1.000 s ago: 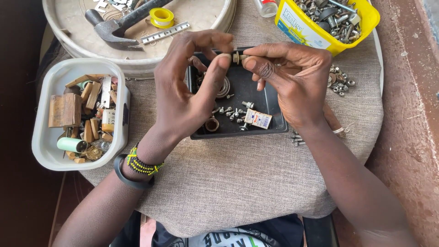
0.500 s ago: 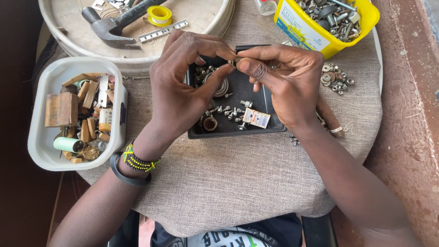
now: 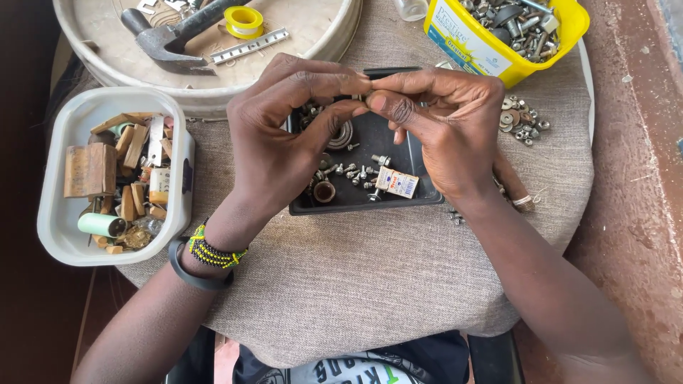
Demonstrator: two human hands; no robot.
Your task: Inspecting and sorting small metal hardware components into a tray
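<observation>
Two hands meet above the black tray [image 3: 420,190], fingertips pressed together on a tiny part that is mostly hidden. Cloth [image 3: 370,277] covers the table; a round pan [image 3: 99,60] with a hammer [image 3: 167,39] sits at eleven o'clock, a white tub [image 3: 60,235] at nine, a yellow tub [image 3: 462,50] at one. Left hand [image 3: 281,142] and right hand [image 3: 445,124] both pinch nearly shut. A slip of the fingertips could drop the part among the tray's loose screws [image 3: 352,172].

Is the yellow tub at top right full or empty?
Full: the yellow tub is heaped with metal nuts and bolts up to its rim.
</observation>
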